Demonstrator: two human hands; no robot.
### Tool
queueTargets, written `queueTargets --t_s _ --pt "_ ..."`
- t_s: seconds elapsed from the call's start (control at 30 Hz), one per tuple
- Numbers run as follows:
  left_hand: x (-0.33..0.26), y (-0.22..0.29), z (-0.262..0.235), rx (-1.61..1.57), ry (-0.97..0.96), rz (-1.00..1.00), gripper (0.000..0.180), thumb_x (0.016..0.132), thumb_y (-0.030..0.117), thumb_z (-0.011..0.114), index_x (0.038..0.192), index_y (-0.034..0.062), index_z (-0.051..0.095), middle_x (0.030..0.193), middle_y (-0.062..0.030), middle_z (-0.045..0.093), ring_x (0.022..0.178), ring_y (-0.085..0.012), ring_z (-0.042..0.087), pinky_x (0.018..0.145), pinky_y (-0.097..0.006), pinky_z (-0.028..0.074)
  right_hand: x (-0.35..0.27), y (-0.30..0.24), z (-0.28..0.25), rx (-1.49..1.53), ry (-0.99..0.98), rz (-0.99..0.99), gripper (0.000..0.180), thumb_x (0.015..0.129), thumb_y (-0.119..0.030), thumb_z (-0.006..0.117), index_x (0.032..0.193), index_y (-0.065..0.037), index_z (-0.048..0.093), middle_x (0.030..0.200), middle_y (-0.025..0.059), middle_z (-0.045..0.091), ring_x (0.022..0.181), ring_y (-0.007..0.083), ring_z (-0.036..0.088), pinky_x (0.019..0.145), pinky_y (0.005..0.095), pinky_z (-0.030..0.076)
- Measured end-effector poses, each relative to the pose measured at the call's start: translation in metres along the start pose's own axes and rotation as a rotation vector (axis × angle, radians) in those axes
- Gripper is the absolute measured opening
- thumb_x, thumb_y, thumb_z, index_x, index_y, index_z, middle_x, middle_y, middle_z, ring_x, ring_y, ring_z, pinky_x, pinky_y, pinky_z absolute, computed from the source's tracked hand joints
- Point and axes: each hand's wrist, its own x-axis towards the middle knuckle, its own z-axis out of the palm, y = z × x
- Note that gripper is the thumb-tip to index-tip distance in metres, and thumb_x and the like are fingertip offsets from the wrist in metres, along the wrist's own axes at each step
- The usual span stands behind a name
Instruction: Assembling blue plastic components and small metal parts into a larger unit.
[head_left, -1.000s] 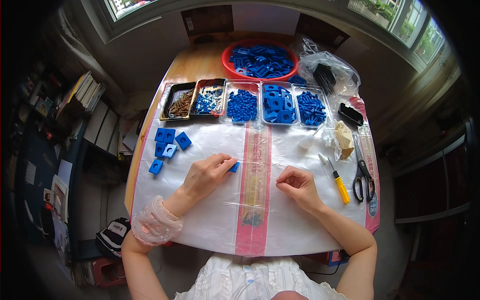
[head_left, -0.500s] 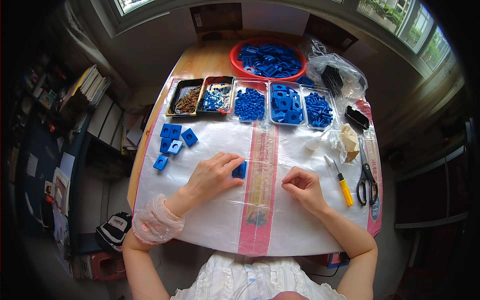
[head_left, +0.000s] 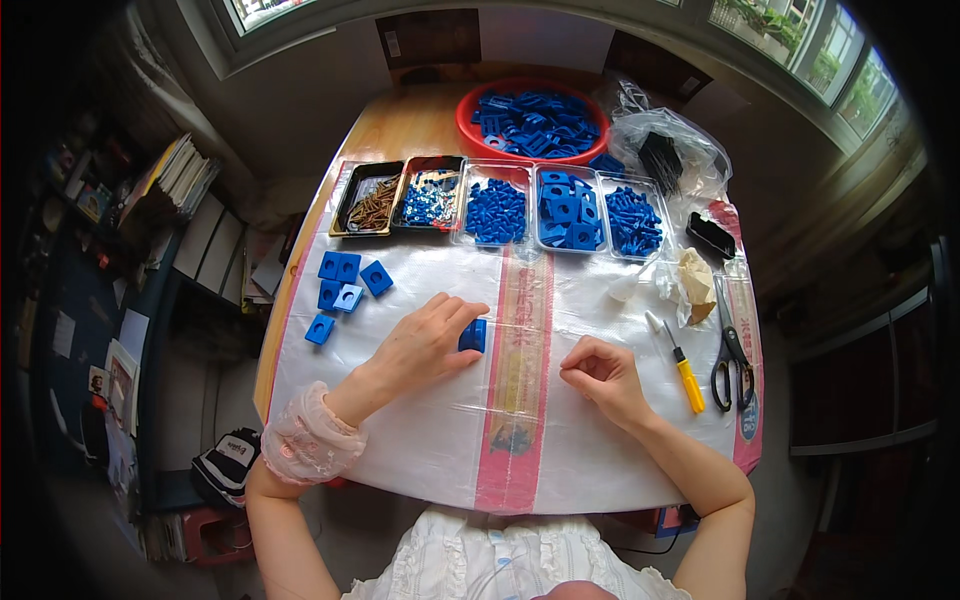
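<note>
My left hand (head_left: 425, 338) rests over the white sheet, its thumb and fingers closed around the near and far edges of a small blue plastic block (head_left: 473, 337). Part of that block is hidden by the fingers. To the right of the red-pink stripe, my right hand (head_left: 606, 378) has thumb and forefinger pinched together; whatever they hold, if anything, is too small to make out. Several blue blocks with round holes (head_left: 328, 293) lie in a loose group at the left.
Along the back stand trays of brown screws (head_left: 375, 205), small metal-and-blue parts (head_left: 432, 203), blue pegs (head_left: 496, 210), blue blocks (head_left: 571, 212) and more pegs (head_left: 637, 220). Behind is a red basin (head_left: 465, 120). A yellow-handled screwdriver (head_left: 688, 382) and scissors (head_left: 733, 365) lie right.
The blue block at my left hand has shifted slightly left and turned, and the left fingers have moved a little over it. My right hand stays almost where it was, still pinched.
</note>
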Motion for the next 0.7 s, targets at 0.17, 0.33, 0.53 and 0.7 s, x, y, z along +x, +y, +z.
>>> queueTargets --t_s 0.17,0.33,0.53,0.7 --pt "0.013 -0.022 -0.003 0.026 0.082 -0.010 0.047 0.078 0.016 0.082 0.119 0.0078 0.059 0.111 -0.0098 0.064 0.108 -0.0286 0.059 0.093 -0.038 0.051 0.000 0.000 0.000 -0.006 -0.004 0.007 0.010 0.088 0.009 0.067 0.094 0.001 0.068 0.091 0.0008 0.062 0.084 0.0055 0.060 0.073 0.0212 0.048" --pt "0.021 -0.041 0.007 0.066 0.116 -0.029 0.044 0.079 0.018 0.081 0.117 0.0084 0.061 0.113 -0.0077 0.063 0.107 -0.0267 0.059 0.090 -0.038 0.053 0.001 -0.001 0.001 -0.008 -0.003 0.000 0.010 0.088 0.009 0.067 0.094 0.001 0.068 0.090 0.0007 0.062 0.083 0.0053 0.059 0.072 0.0209 0.047" --pt "0.016 -0.045 -0.015 0.114 0.231 -0.058 0.040 0.080 0.020 0.081 0.115 0.0082 0.065 0.115 -0.0096 0.066 0.107 -0.0281 0.060 0.090 -0.038 0.052 0.000 0.001 -0.001 0.001 -0.004 0.002 0.009 0.088 0.009 0.067 0.093 0.001 0.068 0.090 0.0006 0.062 0.083 0.0053 0.059 0.072 0.0208 0.047" --pt "-0.008 -0.067 -0.050 0.356 0.227 -0.408 0.041 0.079 0.019 0.083 0.114 0.0049 0.067 0.109 -0.0091 0.068 0.105 -0.0277 0.060 0.089 -0.039 0.052 0.001 0.001 0.000 0.019 -0.002 0.001 0.010 0.088 0.009 0.067 0.093 0.001 0.068 0.090 0.0006 0.062 0.083 0.0054 0.059 0.071 0.0209 0.047"
